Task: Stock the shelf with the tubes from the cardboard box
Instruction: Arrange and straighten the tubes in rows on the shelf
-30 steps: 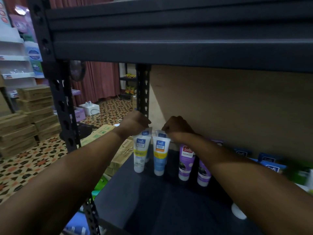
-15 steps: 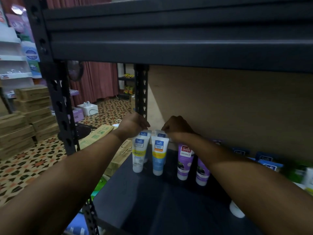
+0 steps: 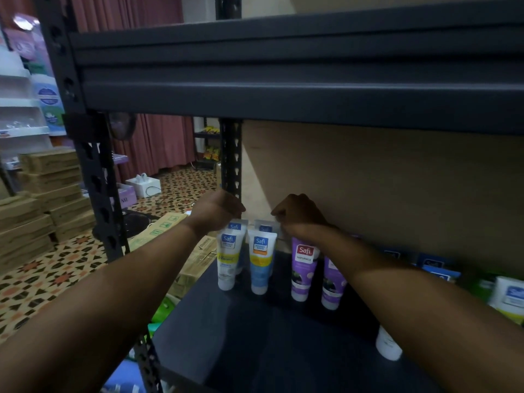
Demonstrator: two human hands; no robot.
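Deep on the shelf (image 3: 255, 344), the curled left hand (image 3: 217, 212) pinches the left rear tube (image 3: 234, 226) by its top; the right hand (image 3: 299, 215), apart from it, pinches the right rear tube (image 3: 265, 227).

The left forearm (image 3: 113, 293), at the lower left of the frame, and the right forearm (image 3: 411, 293), at the lower right, are bare; the left hand (image 3: 215, 209) and right hand (image 3: 297, 214) are bare too

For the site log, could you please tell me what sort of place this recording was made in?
Probably a small shop or its stockroom: branded tubes stand in rows on a dark metal shelf, cardboard boxes are stacked on the patterned floor, and white display racks hold more products.
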